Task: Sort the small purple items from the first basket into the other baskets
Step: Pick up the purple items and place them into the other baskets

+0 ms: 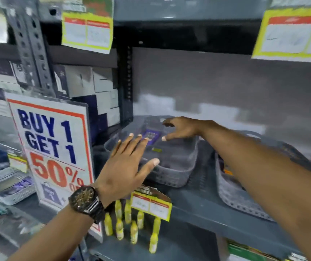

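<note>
A grey perforated basket (pixel 177 172) stands on the grey shelf, left of centre. Inside it at the back lies a small purple item (pixel 151 135). My left hand (pixel 126 164), with a black watch on the wrist, is spread flat over the basket's near left rim, fingers apart and holding nothing. My right hand (pixel 181 129) reaches in above the basket's far side, fingers apart, just right of the purple item and not touching it. A second grey basket (pixel 233 194) sits to the right, mostly hidden by my right forearm.
A "BUY 1 GET 1 50%" sign (pixel 51 147) stands left of the basket. Boxes (pixel 86 81) are stacked behind the upright post. Yellow bottles (pixel 132 228) hang below the shelf edge under a price tag (pixel 150 204). Another shelf hangs overhead.
</note>
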{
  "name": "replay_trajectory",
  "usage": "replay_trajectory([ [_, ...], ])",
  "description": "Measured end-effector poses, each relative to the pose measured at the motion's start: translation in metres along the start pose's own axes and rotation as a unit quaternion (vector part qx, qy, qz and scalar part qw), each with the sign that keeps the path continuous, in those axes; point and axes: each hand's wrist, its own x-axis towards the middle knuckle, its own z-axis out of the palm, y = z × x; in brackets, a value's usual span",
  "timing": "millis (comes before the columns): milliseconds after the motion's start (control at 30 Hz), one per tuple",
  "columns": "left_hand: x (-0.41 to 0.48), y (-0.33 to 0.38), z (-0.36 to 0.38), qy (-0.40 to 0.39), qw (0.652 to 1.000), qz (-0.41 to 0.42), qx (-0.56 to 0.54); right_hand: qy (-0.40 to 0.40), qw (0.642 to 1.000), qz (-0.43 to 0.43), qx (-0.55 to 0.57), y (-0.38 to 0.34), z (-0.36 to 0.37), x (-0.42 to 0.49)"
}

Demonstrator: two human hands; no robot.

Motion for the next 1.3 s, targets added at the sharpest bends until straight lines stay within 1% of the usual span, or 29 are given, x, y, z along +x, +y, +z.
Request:
replay_trajectory([
  [200,-0.006,-0.011,-0.003,-0.006,1.000,0.002,0.002,-0.063,0.996,0.046,-0.051,-0.009,0.019,0.066],
  [367,-0.010,-0.011,-0.005,-0.019,1.000,0.003,-0.006,-0.105,0.990,0.061,-0.070,-0.011,0.025,0.089],
  [533,-0.010,-0.010,-0.006,-0.019,1.000,0.009,0.001,-0.096,0.992,0.047,-0.065,-0.012,0.034,0.101],
  [733,-0.010,-0.008,-0.005,-0.011,1.000,0.002,-0.012,-0.072,0.994,0.061,-0.050,-0.015,0.032,0.094],
  [800,-0.009,-0.004,-0.005,-0.008,1.000,-0.006,-0.015,-0.053,0.996,0.054,-0.045,-0.017,0.026,0.082],
  [900,-0.008,0.007,-0.005,0.011,1.000,-0.018,-0.012,-0.015,0.999,0.036,-0.008,-0.015,0.015,0.060],
  [1000,-0.007,0.031,-0.006,0.031,0.999,-0.025,-0.014,0.026,0.999,0.043,0.020,-0.001,-0.002,0.023],
  [1100,-0.006,0.068,-0.005,0.037,0.999,-0.014,-0.028,0.056,0.996,0.064,0.027,0.024,-0.021,-0.033],
  [1300,-0.007,0.163,0.012,0.026,0.998,0.046,-0.029,0.068,0.991,0.118,-0.015,0.078,-0.061,-0.154],
])
